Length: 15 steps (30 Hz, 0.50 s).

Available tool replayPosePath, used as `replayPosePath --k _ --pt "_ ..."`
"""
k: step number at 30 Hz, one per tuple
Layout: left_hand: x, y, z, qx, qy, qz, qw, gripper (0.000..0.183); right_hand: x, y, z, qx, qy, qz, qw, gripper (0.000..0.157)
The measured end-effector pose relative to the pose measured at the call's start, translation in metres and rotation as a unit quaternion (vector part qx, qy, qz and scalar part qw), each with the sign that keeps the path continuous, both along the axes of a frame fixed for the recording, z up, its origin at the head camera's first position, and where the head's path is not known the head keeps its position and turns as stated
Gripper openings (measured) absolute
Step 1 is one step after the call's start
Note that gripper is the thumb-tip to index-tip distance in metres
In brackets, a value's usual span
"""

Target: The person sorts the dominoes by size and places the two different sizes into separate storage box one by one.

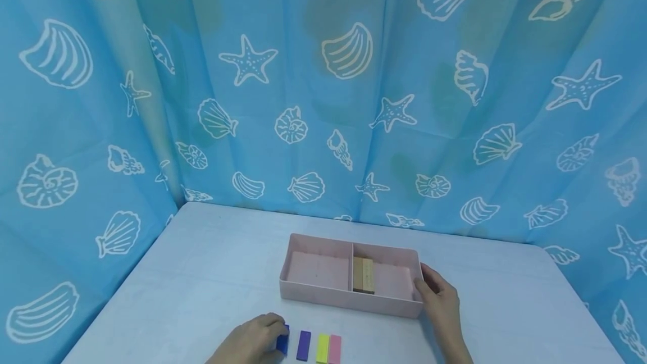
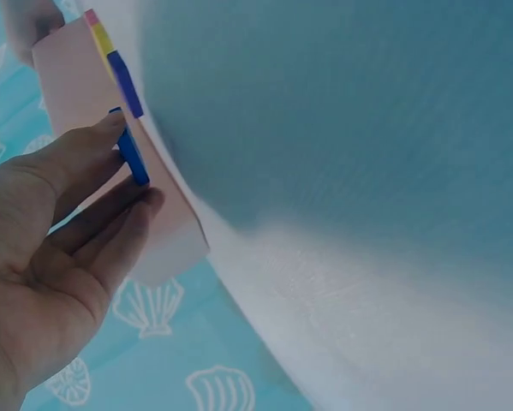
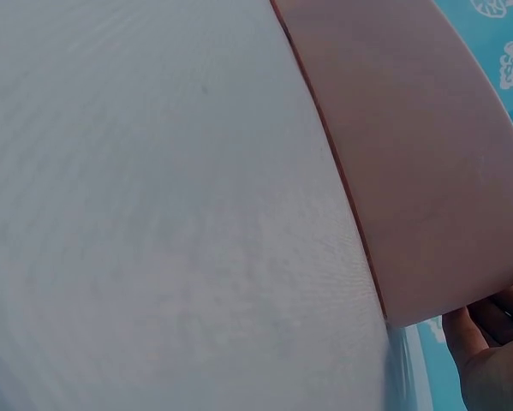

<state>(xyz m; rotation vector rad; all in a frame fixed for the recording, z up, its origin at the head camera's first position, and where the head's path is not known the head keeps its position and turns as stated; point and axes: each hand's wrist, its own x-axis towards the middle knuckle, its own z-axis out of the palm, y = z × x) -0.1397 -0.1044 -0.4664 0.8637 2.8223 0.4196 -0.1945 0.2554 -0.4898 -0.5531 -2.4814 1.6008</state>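
My left hand [image 1: 253, 341] is at the front of the table, holding a small blue block [image 1: 283, 340] by its ends. In the left wrist view the blue block [image 2: 133, 154] spans between the thumb and fingertips. Just right of it are a purple block [image 1: 303, 346], a yellow block [image 1: 323, 348] and a pink block [image 1: 335, 349], the last two side by side. A pale pink two-compartment box [image 1: 349, 298] stands behind them. My right hand [image 1: 441, 299] grips its right end, thumb over the rim; the right wrist view shows the hand [image 3: 496, 342] at the box's corner.
Inside the right compartment, a brown wooden block [image 1: 358, 275] and a lighter tan one [image 1: 368, 276] stand against the divider [image 1: 351, 268]. A white cloth [image 1: 217, 263] covers the table. Blue curtains [image 1: 313, 94] printed with shells and starfish hang behind and at both sides.
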Motion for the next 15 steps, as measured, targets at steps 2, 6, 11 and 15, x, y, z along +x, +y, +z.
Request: replayPosePath --k 2,6,11,15 --pt "0.000 0.001 0.003 0.002 0.003 0.007 1.0000 0.029 0.000 0.000 0.000 -0.001 0.000 -0.001 1.000 0.050" --pt "0.000 0.003 0.010 0.012 0.013 0.006 0.9998 0.030 -0.001 -0.001 0.001 -0.001 0.000 -0.004 1.000 0.050" --pt "0.000 0.006 0.021 0.035 0.034 -0.008 0.9988 0.030 -0.001 -0.001 0.001 0.007 0.002 -0.004 1.000 0.049" --pt "-0.003 0.010 0.032 0.052 0.038 -0.011 0.9978 0.033 0.000 -0.001 0.000 0.004 -0.003 -0.004 1.000 0.050"
